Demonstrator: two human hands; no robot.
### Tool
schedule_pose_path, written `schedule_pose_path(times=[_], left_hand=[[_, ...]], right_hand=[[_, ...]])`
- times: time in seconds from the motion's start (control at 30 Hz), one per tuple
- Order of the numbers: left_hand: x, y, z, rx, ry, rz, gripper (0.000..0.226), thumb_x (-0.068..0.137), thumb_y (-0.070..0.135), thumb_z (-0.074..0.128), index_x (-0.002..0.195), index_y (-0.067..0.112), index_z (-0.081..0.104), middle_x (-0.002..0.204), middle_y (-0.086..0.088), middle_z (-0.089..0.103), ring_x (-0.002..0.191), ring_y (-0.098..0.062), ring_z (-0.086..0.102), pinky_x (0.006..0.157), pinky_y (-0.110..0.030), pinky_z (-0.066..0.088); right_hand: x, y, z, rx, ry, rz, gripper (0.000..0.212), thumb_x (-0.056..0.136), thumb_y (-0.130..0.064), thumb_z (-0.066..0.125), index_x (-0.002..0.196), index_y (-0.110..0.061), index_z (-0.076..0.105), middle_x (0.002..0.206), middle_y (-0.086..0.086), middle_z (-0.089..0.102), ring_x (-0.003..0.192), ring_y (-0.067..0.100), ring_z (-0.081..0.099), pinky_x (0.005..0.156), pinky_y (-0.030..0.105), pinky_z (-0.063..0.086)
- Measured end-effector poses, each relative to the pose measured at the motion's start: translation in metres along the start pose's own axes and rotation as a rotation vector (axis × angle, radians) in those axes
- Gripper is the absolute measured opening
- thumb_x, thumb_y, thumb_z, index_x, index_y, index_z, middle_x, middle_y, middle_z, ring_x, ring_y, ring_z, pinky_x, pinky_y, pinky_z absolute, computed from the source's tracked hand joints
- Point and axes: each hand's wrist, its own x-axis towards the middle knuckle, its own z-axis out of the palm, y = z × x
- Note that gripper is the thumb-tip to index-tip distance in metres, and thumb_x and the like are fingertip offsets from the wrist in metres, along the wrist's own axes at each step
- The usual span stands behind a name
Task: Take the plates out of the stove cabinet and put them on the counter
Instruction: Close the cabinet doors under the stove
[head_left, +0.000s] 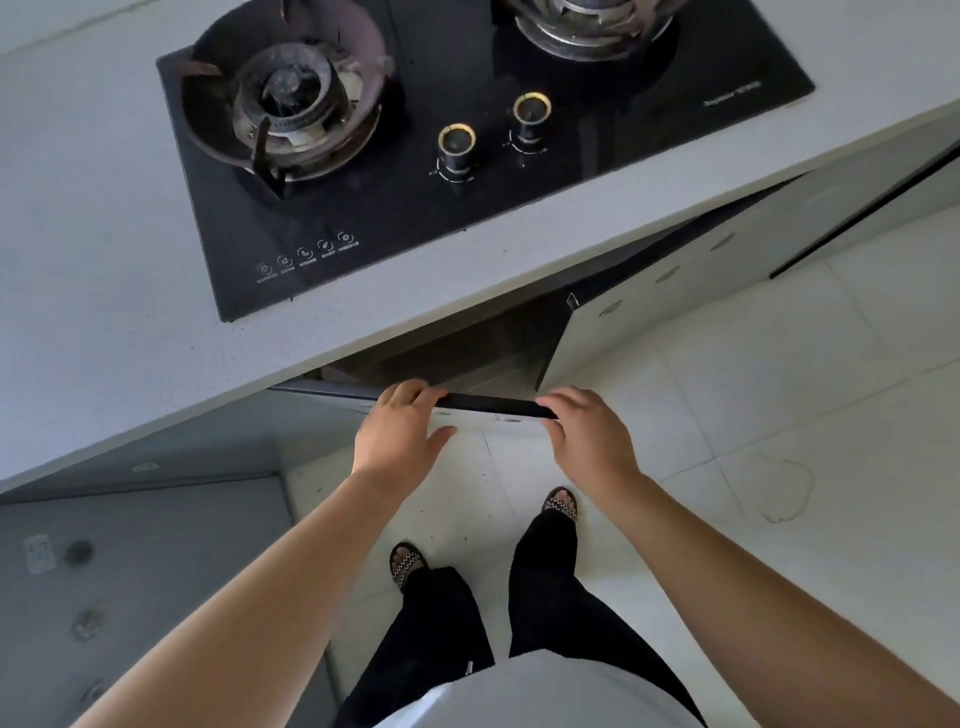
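Observation:
Under the grey counter (104, 322), below the black gas stove (415, 208), the stove cabinet's pull-out front (488, 404) stands partly out. Its dark top edge runs between my two hands. My left hand (402, 431) has its fingers hooked over that edge at the left. My right hand (587, 436) grips the same edge at the right. Behind the edge lies a dark gap (457, 343) into the cabinet. No plates show inside it.
The stove has two burners and two knobs (457, 148). White cabinet fronts (675, 280) continue to the right. A grey cabinet front (130, 571) stands at the left. My feet in sandals are on the white tiled floor (779, 389).

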Motion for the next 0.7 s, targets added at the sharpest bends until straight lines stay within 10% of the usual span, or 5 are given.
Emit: schedule_pose_path(times=[0.23, 0.7], left_hand=[[0.002, 0.018, 0.015, 0.031, -0.077, -0.030, 0.067, 0.096, 0.037, 0.042, 0.149, 0.028, 0.003, 0.159, 0.003, -0.004, 0.146, -0.018, -0.001, 0.119, -0.038, 0.010], [0.013, 0.028, 0.001, 0.021, -0.095, 0.068, 0.064, 0.096, 0.028, 0.041, 0.149, 0.028, 0.005, 0.159, 0.004, 0.002, 0.146, -0.016, -0.001, 0.117, -0.037, 0.010]], right_hand=[[0.030, 0.024, -0.012, -0.069, 0.022, -0.107, 0.049, 0.087, -0.013, 0.061, 0.133, -0.005, 0.047, 0.143, 0.010, 0.044, 0.131, 0.028, 0.041, 0.102, 0.038, 0.041], [0.031, 0.023, -0.017, -0.113, -0.095, -0.034, 0.063, 0.095, -0.027, 0.049, 0.147, -0.010, 0.018, 0.159, 0.001, 0.001, 0.145, 0.018, 0.010, 0.110, 0.034, 0.034]])
